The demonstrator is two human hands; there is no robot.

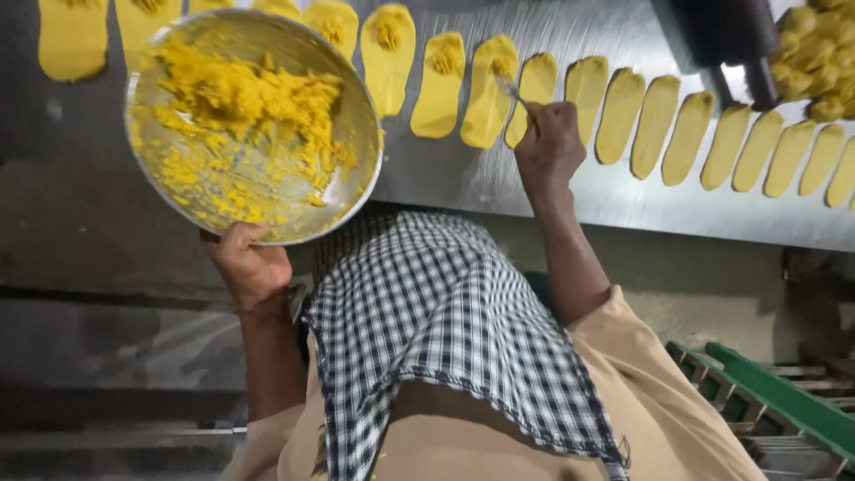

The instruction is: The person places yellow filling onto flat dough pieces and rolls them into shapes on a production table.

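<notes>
My left hand grips the near rim of a round steel bowl and holds it tilted above the counter's edge. Crumbly yellow filling covers much of the bowl's inside. My right hand holds a metal spoon, whose tip touches one of the flat yellow oval dough pieces. A long row of such dough ovals lies across the steel counter. Those on the left, such as one oval, carry a small heap of filling; those on the right are bare.
A pile of yellow dough lumps sits at the far right of the counter, next to a dark roller-like object. A checked cloth hangs over my chest. Green metal rails stand at lower right.
</notes>
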